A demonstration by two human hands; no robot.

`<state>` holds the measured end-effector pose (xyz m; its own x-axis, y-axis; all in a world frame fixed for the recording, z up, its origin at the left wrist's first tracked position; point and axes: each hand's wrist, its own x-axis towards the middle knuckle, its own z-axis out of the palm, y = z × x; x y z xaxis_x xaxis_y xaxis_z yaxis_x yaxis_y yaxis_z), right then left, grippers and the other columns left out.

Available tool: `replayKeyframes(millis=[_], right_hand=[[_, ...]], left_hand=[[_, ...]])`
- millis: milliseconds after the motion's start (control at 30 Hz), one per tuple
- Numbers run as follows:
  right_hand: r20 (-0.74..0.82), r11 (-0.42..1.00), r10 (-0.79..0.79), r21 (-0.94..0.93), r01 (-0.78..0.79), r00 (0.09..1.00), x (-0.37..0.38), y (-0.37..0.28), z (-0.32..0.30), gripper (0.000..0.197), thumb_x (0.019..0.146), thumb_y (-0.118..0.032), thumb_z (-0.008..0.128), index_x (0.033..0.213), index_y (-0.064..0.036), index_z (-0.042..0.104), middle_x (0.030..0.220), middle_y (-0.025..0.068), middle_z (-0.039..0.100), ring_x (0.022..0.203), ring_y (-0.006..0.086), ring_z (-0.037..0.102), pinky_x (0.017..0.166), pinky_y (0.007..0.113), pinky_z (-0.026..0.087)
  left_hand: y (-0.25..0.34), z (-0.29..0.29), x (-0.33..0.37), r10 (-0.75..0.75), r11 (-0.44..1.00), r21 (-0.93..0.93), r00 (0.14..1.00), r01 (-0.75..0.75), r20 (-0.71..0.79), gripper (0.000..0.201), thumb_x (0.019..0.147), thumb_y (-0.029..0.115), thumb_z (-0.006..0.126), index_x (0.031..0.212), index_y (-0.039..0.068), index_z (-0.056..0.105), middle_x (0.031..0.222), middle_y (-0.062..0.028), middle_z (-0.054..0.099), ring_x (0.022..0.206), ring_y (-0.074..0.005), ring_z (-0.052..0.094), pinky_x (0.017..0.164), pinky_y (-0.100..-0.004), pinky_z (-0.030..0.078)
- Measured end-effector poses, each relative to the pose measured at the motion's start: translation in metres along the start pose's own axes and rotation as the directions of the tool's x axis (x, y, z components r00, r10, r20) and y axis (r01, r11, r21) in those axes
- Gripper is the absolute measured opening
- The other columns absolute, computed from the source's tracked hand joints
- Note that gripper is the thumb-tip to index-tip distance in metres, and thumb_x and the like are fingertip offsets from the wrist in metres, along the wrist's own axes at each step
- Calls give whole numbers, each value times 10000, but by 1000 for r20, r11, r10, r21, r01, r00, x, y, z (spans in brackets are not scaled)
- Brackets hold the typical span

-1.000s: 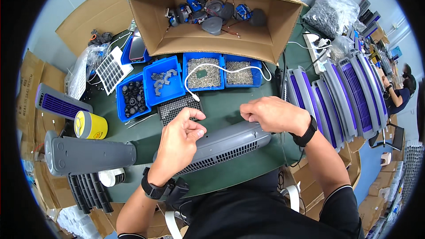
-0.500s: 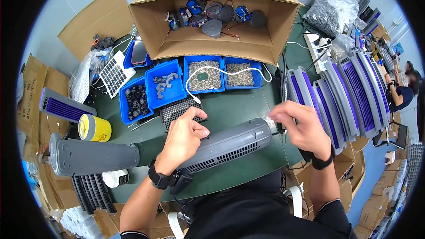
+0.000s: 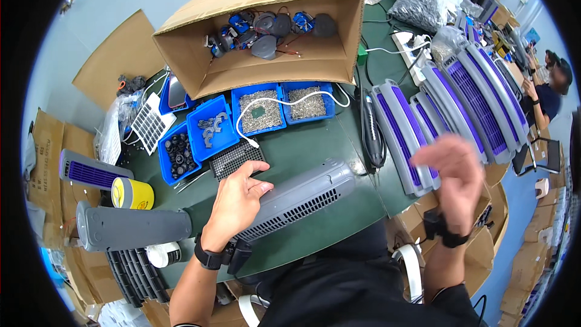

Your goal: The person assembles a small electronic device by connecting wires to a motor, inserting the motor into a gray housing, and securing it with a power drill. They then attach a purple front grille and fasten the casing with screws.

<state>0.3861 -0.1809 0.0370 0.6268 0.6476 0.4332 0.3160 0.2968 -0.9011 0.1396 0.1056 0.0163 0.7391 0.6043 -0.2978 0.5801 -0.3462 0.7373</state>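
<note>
A dark grey slotted plastic housing (image 3: 302, 197) lies slantwise on the green table in front of me, its row of vents toward my body. My left hand (image 3: 235, 203) is over its left end, thumb and forefinger apart with nothing visible between them. Off to the right, clear of the housing, my right hand (image 3: 452, 175) is smeared by motion, so its fingers cannot be read. It is in front of grey and purple slotted units (image 3: 402, 136). A black corded electric screwdriver (image 3: 373, 136) lies between the housing and those units.
Blue bins (image 3: 260, 127) of small metal and black parts line the far side, below a cardboard box (image 3: 212, 75) of wired motors. To the left are another grey housing (image 3: 136, 229), a yellow tub (image 3: 134, 194) and a white jar (image 3: 162, 255). A co-worker (image 3: 548, 94) sits far right.
My right hand has swung right, away from the housing's right end. My left hand stays over the left end. The whole view has shifted, bringing the screwdriver into fuller sight.
</note>
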Motion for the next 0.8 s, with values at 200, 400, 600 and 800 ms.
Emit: replayKeyframes(millis=[200,400,600,800], right_hand=[[207,895,-446,94,437,871,41,-121,8,292,970,-270,694,1094,-7,673,985,86,716,971,225,678,1008,500,500],[49,958,-7,-285,21,999,46,-47,42,334,915,-282,769,1019,34,738,890,124,748,812,221,737,750,357,575],[425,691,600,-702,-171,678,16,41,40,249,980,-90,646,1197,-4,734,995,261,731,946,354,740,828,429,565],[39,619,69,-785,-12,997,8,90,84,593,977,-100,650,1492,98,432,1432,296,551,1344,485,517,1145,497,428]], left_hand=[[-7,11,-8,56,994,-96,998,-58,-20,317,1054,139,624,1341,5,600,1072,-175,797,986,-150,728,866,-312,548],[-30,33,-14,288,953,140,946,-268,-146,354,1047,320,626,1268,45,647,1098,-173,779,933,-340,748,848,-441,565],[-12,34,-17,279,940,242,949,-239,-147,326,1051,349,604,1142,55,711,978,-197,763,925,-389,731,824,-482,557],[-9,32,-20,311,911,327,941,-253,-137,374,1061,376,571,1100,32,710,955,-201,755,900,-405,717,826,-513,536]])
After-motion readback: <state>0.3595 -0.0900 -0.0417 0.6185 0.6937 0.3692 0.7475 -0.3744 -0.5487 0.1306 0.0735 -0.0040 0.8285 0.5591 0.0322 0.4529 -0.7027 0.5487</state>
